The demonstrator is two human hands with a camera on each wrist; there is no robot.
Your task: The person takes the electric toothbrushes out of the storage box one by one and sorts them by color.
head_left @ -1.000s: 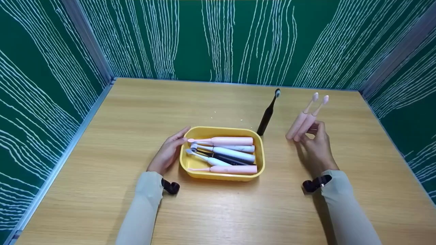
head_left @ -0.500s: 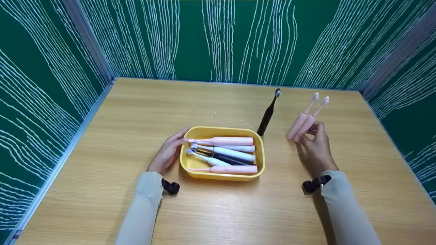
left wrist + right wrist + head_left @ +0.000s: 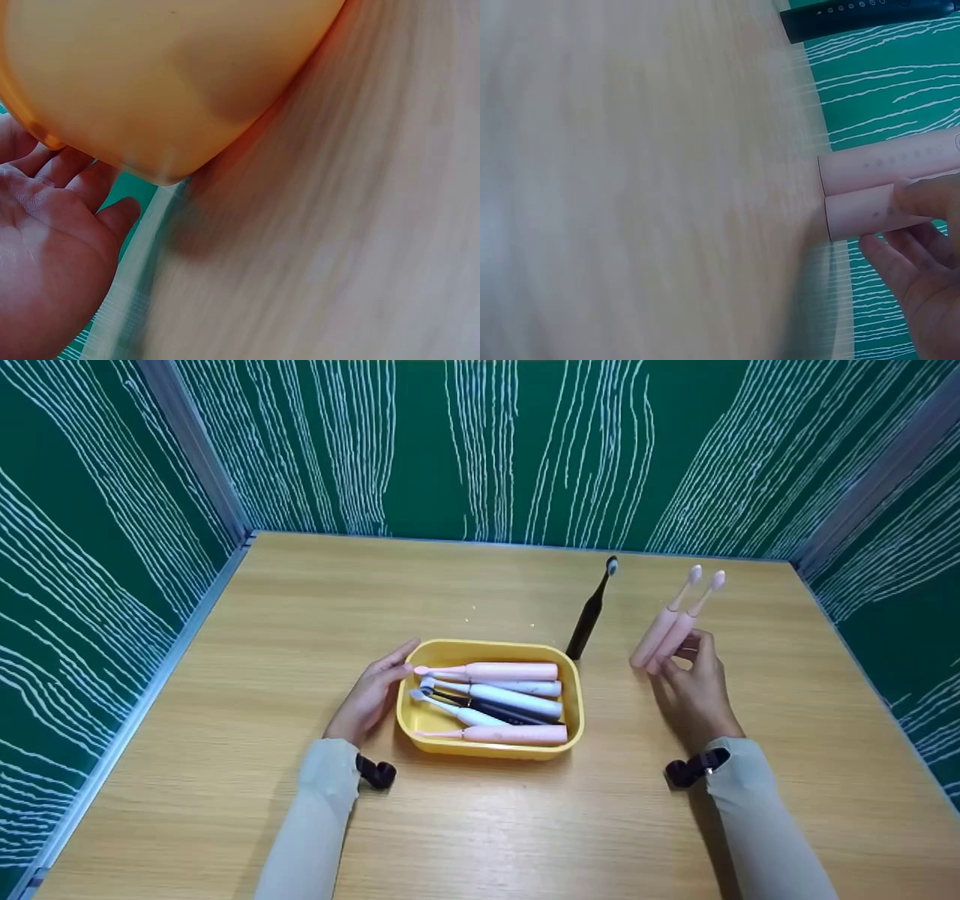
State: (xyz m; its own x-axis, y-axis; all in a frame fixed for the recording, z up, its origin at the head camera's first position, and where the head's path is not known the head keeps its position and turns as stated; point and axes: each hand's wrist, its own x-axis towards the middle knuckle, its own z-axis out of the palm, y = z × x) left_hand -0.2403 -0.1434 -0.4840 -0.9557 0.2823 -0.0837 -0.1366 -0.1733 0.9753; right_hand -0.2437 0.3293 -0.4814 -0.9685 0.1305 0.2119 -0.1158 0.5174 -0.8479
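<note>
Right hand point(image 3: 694, 682): nearest it, two pale pink toothbrushes point(image 3: 673, 641); to its left, black toothbrush point(image 3: 586, 626) (pale symbols point(image 3: 851, 7) along handle). Left hand point(image 3: 371, 694): beside it, yellow basket point(image 3: 576, 701); inner brushes point(image 3: 521, 701) pink, white, black. Beyond both: green walls point(image 3: 420, 450), wavy white lines. Desk point(image 3: 315, 607): light-brown grain.
</note>
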